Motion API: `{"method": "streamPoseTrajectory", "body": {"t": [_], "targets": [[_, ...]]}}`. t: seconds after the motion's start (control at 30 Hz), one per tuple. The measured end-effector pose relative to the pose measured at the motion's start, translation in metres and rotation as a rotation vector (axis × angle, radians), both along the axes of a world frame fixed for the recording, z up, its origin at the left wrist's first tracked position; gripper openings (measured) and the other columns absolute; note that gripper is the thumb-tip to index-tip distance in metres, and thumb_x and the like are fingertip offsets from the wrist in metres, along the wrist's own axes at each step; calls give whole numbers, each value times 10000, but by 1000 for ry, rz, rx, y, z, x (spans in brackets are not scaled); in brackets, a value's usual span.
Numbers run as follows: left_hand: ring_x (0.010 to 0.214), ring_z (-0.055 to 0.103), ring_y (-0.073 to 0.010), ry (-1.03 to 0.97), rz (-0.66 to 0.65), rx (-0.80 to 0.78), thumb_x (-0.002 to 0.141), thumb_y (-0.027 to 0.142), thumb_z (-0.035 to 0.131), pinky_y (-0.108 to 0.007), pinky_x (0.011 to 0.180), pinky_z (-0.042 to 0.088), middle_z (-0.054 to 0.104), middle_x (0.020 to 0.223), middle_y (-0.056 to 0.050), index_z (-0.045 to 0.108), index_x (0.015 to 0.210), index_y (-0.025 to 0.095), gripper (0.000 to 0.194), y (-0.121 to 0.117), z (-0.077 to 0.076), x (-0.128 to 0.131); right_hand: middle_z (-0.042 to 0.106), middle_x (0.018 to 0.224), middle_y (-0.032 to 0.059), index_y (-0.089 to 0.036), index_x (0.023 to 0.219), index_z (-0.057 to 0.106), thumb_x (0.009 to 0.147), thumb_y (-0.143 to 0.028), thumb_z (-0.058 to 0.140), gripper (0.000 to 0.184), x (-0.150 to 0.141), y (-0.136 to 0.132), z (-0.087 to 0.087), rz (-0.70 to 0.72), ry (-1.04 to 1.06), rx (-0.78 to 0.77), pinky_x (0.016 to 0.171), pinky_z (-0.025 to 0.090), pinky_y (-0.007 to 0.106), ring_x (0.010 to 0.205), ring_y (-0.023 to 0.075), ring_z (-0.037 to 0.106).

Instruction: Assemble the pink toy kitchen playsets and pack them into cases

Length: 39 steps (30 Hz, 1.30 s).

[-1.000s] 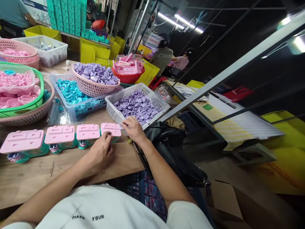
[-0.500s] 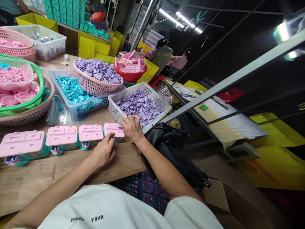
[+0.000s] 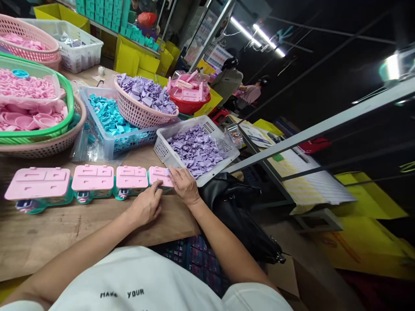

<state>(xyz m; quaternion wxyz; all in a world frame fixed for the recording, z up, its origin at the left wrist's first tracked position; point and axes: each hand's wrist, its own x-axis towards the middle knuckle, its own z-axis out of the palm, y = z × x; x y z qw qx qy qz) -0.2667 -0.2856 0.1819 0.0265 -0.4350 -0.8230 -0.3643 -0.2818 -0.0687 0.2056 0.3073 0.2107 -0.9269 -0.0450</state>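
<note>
Four-wheeled-looking plastic boxes with pink lids and teal bases stand in a row on the wooden table. At the right end of the row is the smallest-looking pink-lidded box (image 3: 158, 172). My left hand (image 3: 147, 205) is at its front edge, index finger on the lid and the other fingers curled; the thumb is mostly hidden. My right hand (image 3: 185, 185) pinches a small purple plastic piece (image 3: 167, 171) against the lid's right end. Fingers cover part of that piece. Left of them stand the other pink-lidded boxes (image 3: 93, 177), lids closed, with small dark-and-pink parts at their fronts.
Behind my right hand sits a white basket (image 3: 162, 149) of purple pieces. A blue basket (image 3: 110, 149) of turquoise pieces and a pink basket (image 3: 129, 113) of purple ones stand farther back. A green basket (image 3: 69, 101) is at left, a black bag (image 3: 233, 207) at right.
The view has shifted, so the table and boxes sit a little farther right. Both hands stay at the same box, with the purple piece still in my right fingers.
</note>
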Motion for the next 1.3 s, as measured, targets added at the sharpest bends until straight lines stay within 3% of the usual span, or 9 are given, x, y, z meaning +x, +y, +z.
{"method": "streamPoseTrajectory", "body": {"t": [0.23,0.47,0.73,0.8,0.9,1.0,1.07,1.13,1.3], "targets": [[1221,621,-338,-33,-7,-70,777,63,529,-467,1008,558,393,1517,-267,517,1154,101,379,0,5,2,742,1043,139,-167,1307,651,1038,-248,433,356,3,5,-8,4,-4,-65,896,565,380,936,229,680],[1183,641,-342,-45,-18,-71,768,59,527,-483,976,576,400,1514,-279,521,1148,99,382,0,6,2,734,1024,153,-150,1273,677,1025,-177,401,372,7,8,2,39,-90,-22,884,558,381,941,235,659],[1194,635,-344,-80,-23,-54,744,62,551,-476,978,571,400,1522,-263,544,1138,111,397,1,3,4,715,1004,130,-184,1197,706,1000,-143,418,351,18,-12,-1,-48,-95,-45,888,548,380,964,241,644],[1209,621,-342,-114,-26,10,746,69,550,-476,1001,551,413,1510,-262,561,1134,104,390,1,4,5,713,987,124,-182,1167,714,991,-124,413,353,19,-19,-5,-99,-69,-68,883,540,374,953,243,640],[1154,629,-292,-291,14,264,792,131,549,-443,989,538,565,1341,-206,608,1123,122,336,0,12,5,713,986,126,-173,1138,722,978,-107,420,348,19,-27,-7,-175,-49,-130,867,536,366,947,246,640],[788,642,-173,-765,51,524,864,333,576,-301,683,553,672,992,-93,629,1159,144,354,-6,28,2,713,1042,136,-161,1169,709,983,-158,461,309,22,-34,0,-160,-56,-264,861,545,384,959,253,647],[585,541,-97,-1077,63,666,838,484,633,-215,497,435,677,916,-62,616,1203,134,506,-15,41,1,697,1107,137,-174,1209,690,999,-224,474,305,30,-44,10,-80,-65,-427,919,546,407,1036,256,646],[530,485,-57,-1233,104,798,747,573,731,-180,445,361,678,906,-47,621,1191,129,638,-25,52,1,668,1195,138,-197,1263,663,1003,-297,498,325,39,-58,22,50,-113,-584,995,532,427,1141,257,628],[474,440,-46,-1267,231,864,595,698,815,-151,412,270,531,588,41,636,828,127,642,-44,67,5,723,1132,100,-233,1208,695,967,-360,594,290,47,-99,36,310,-245,-690,999,539,432,1094,246,658]]}}
